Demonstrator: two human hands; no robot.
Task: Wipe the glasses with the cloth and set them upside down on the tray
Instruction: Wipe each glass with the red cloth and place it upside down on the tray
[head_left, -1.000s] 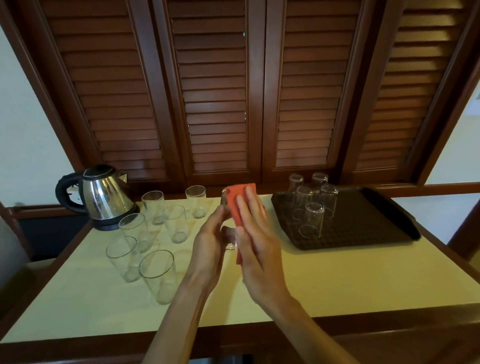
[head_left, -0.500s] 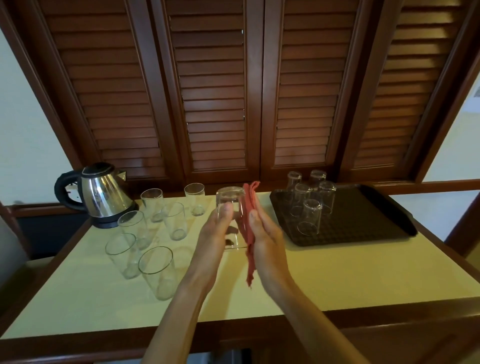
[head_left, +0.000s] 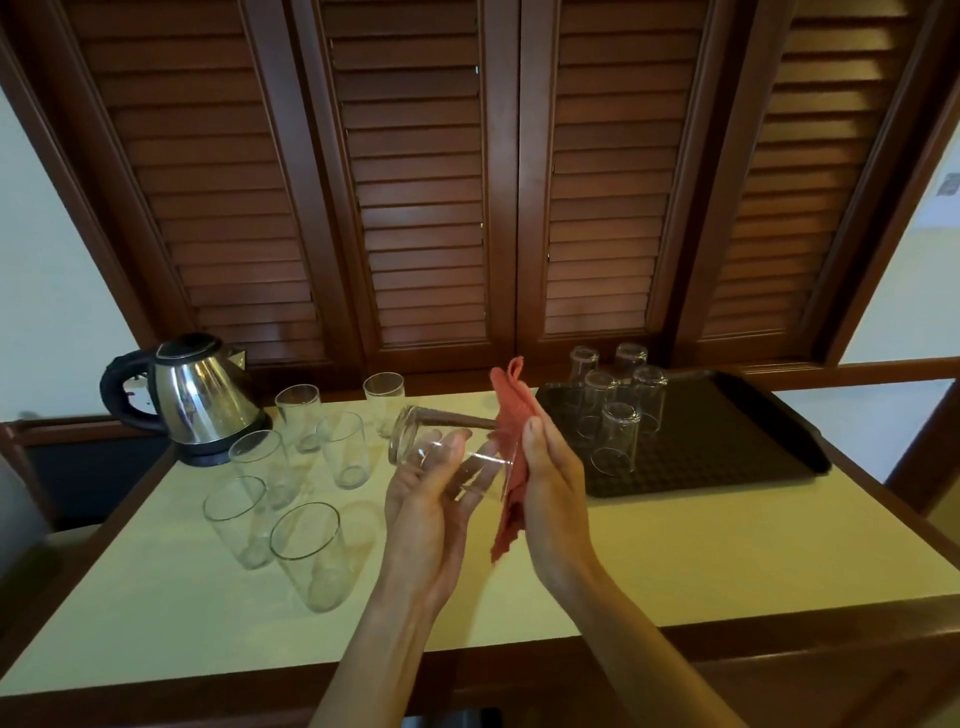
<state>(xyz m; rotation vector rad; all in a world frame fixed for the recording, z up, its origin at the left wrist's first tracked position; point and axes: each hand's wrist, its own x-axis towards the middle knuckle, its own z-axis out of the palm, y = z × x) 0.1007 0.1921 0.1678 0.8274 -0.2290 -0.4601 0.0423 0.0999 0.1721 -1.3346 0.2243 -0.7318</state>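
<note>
My left hand (head_left: 431, 514) holds a clear glass (head_left: 441, 452) tipped on its side above the table, base to the left, mouth to the right. My right hand (head_left: 550, 488) presses a red cloth (head_left: 511, 431) flat against the glass's mouth, thumb over the cloth. The cloth hangs below the palm. Several upright glasses (head_left: 306, 551) stand on the table at the left. Several glasses (head_left: 618, 436) stand upside down on the left part of the black tray (head_left: 727, 441).
A steel kettle (head_left: 197, 395) with a black handle stands at the table's back left. The cream table (head_left: 675, 561) has a wooden edge along the front. Wooden louvred shutters (head_left: 431, 182) rise behind. The tray's right half is bare.
The glass went from upright to lying on its side in my left hand. The cloth moved from the glass's side to its mouth.
</note>
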